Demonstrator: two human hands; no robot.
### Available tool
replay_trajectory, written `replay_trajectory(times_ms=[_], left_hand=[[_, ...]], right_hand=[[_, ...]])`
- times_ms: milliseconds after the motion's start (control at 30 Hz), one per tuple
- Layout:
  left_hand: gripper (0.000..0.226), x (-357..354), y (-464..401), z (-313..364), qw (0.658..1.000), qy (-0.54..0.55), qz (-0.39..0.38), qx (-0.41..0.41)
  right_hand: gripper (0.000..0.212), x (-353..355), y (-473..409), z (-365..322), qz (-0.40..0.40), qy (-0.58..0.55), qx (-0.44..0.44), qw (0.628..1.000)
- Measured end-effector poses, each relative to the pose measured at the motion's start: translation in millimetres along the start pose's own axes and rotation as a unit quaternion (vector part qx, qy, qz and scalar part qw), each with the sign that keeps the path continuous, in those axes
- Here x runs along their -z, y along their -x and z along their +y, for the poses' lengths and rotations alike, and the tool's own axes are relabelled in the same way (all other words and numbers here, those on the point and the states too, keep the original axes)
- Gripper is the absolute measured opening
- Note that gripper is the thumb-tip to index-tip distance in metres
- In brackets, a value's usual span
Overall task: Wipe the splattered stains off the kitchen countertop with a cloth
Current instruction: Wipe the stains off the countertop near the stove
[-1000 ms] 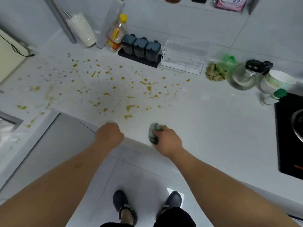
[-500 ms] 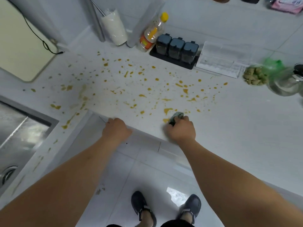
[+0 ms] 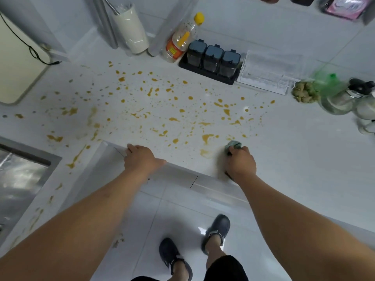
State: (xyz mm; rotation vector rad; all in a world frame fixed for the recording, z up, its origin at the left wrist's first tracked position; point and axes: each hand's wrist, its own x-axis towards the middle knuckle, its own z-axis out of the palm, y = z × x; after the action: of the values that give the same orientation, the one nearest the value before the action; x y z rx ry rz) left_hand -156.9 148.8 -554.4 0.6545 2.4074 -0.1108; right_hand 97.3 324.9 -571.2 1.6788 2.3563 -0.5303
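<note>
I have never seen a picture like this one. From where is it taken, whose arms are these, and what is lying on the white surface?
There is no machine here. A person wears a wide-angle camera on the head, which looks down, so you see their own two bare arms and their dark shoes on the floor.

The surface is a white kitchen countertop covered with orange-brown splattered stains. At the back stand a clear plastic bottle with a yellow cap, three dark square-lidded jars in a black tray and a white tumbler. A steel sink is at the left.

The right hand grips a crumpled green cloth and presses it on the countertop near the front edge. The left hand rests on that edge and holds nothing.
</note>
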Motion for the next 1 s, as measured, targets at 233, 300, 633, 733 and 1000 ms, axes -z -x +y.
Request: replay_trajectory(times_ms=[233,300,633,733,1000], left_hand=[[0.141,-3.9,-5.7,7.5,0.999,-0.035,-0.008,0.014],[0.138,-1.7,-8.1,7.1,0.999,-0.039,-0.002,0.013],[0.105,15.3,-5.5,26.6,0.996,-0.058,-0.044,0.055],[0.102,20.1,-4.4,37.7,0.994,-0.050,-0.057,0.080],[0.131,25.5,-3.1,37.9,0.992,-0.064,-0.081,0.069]], right_hand=[[0.051,-3.2,-11.0,-58.8,-0.005,-0.177,-0.017,0.984],[0.050,-2.7,-4.8,-73.8,0.026,-0.170,0.024,0.985],[0.043,-11.0,-5.4,-88.6,0.003,0.021,0.145,0.989],[0.042,5.3,-20.4,-53.7,0.000,0.024,0.112,0.993],[0.043,40.4,-58.9,58.0,0.032,0.042,-0.013,0.999]])
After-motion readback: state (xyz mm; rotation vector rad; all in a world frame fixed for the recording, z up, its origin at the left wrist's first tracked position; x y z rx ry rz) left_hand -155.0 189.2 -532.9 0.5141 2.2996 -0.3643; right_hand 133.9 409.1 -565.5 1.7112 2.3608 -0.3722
